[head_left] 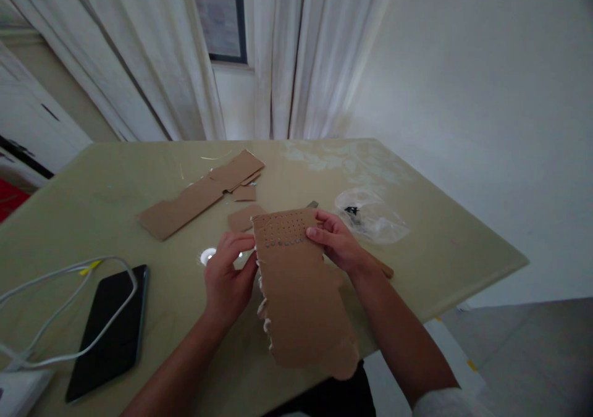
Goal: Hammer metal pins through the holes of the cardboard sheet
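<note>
A piece of brown cardboard (296,299) is held up, tilted, over the near side of the table. Rows of small holes run across its upper part, and a line of small grey metal dots sits under them. Its left edge is torn and ragged. My right hand (340,241) pinches the upper right edge, thumb on the front face and fingers behind. My left hand (229,275) is at the upper left edge, fingers curled and pointing behind the cardboard. The left fingertips are hidden there, so what they hold, if anything, does not show.
Cut cardboard strips (194,204) and a smaller cardboard piece (244,217) lie beyond my hands. To the right is a clear plastic bag (377,216) with dark bits inside. A black tablet (113,330) with a white cable (60,318) lies at left. A wooden handle (385,269) shows under my right arm.
</note>
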A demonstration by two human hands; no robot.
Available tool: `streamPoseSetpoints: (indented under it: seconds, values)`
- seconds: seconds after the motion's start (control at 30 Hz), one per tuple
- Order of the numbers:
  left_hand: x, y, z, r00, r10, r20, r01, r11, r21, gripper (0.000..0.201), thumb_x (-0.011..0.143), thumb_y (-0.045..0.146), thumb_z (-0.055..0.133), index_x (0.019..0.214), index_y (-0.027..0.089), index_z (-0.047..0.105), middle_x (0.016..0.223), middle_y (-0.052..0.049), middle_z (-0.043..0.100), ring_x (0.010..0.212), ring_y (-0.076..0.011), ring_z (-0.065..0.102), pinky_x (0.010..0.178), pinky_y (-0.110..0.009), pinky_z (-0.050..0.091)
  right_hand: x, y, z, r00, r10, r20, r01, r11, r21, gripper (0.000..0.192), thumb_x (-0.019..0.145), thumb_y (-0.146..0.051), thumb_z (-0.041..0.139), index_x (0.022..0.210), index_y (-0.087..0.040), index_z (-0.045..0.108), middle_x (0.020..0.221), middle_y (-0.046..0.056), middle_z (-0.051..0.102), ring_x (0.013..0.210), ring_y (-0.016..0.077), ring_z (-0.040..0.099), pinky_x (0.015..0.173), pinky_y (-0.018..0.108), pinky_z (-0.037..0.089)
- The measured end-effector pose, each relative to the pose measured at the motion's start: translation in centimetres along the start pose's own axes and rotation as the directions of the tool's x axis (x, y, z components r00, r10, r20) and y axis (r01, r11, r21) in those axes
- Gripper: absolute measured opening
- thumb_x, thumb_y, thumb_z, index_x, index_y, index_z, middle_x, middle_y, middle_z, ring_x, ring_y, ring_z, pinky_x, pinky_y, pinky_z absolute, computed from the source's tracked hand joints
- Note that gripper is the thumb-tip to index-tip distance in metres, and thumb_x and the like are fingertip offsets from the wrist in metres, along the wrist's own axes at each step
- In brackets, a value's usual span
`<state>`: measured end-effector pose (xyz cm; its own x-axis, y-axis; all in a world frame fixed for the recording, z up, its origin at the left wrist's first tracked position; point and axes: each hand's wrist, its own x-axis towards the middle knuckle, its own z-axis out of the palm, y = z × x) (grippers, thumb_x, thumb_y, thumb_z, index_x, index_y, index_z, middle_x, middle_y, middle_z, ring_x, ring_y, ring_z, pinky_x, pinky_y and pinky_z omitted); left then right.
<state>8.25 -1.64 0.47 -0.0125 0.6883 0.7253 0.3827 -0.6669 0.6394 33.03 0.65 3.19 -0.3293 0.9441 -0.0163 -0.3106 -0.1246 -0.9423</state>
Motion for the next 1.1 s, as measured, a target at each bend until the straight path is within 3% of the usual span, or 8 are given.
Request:
streamPoseSetpoints:
  seconds: [0.07,0.2,0.43,0.53,0.83,1.1]
  values:
    - [0.0,0.3,0.0,1.000,0.018,0.016,-0.018,1.000,0.003,0.011,0.097,0.014,0.074,0.098,0.025,0.077,0.096,-0.001,0.078,0.089,-0.0163,0.071,0.079,-0.028,0.056,-0.1,-0.2,0.3,1.000,0.025,-0.003,-0.025,0.999,0.027,0.053,0.077,-0.043,0.099,0.118,-0.020,0.075,0.100,0.006,0.084,0.084,0.0190,0.082,0.079,0.030,0.066]
    - [0.0,1.3,0.1,0.997,0.060,0.057,-0.060,0.998,0.002,0.010,0.098,0.016,0.074,0.094,0.024,0.078,0.095,-0.002,0.078,0.086,-0.0165,0.071,0.076,-0.028,0.056,-0.5,-0.7,0.7,0.995,0.083,-0.058,-0.082,0.997,0.007,0.060,0.069,-0.035,0.103,0.119,-0.020,0.073,0.104,0.007,0.085,0.081,0.0206,0.082,0.073,0.030,0.067]
    - [-0.2,2.7,0.0,0.999,0.025,0.033,-0.025,1.000,0.016,0.011,0.099,0.016,0.073,0.093,0.024,0.078,0.091,-0.001,0.078,0.079,-0.0154,0.073,0.073,-0.028,0.058,-0.8,-1.2,1.0,0.983,0.157,-0.093,-0.163,0.985,-0.060,0.062,0.067,-0.035,0.104,0.118,-0.020,0.073,0.105,0.008,0.085,0.085,0.0222,0.082,0.074,0.031,0.067]
    - [-0.2,2.5,-0.2,0.999,0.035,0.041,-0.037,0.999,0.031,0.012,0.098,0.014,0.073,0.093,0.024,0.077,0.091,0.001,0.077,0.079,-0.0142,0.072,0.075,-0.027,0.058,-1.0,-1.2,1.1,0.981,0.171,-0.095,-0.176,0.983,-0.048,0.062,0.067,-0.035,0.104,0.119,-0.020,0.073,0.104,0.007,0.085,0.084,0.0216,0.082,0.073,0.030,0.067]
    - [-0.2,0.7,0.4,0.998,0.028,0.062,-0.032,0.997,0.063,0.007,0.097,0.018,0.076,0.101,0.024,0.076,0.100,-0.002,0.077,0.092,-0.0184,0.072,0.082,-0.030,0.058,-1.0,-1.5,1.2,0.993,0.070,-0.094,-0.063,0.996,0.068,0.057,0.070,-0.032,0.101,0.117,-0.021,0.071,0.104,0.005,0.084,0.083,0.0211,0.081,0.074,0.032,0.066]
    - [-0.5,1.1,0.3,0.997,0.040,0.068,-0.047,0.994,0.099,0.009,0.097,0.016,0.074,0.101,0.023,0.074,0.101,-0.002,0.075,0.095,-0.0188,0.069,0.084,-0.031,0.055,-0.5,-1.3,1.0,0.985,0.119,-0.126,-0.120,0.993,-0.001,0.058,0.067,-0.031,0.104,0.114,-0.020,0.072,0.099,0.004,0.083,0.080,0.0198,0.080,0.072,0.030,0.066]
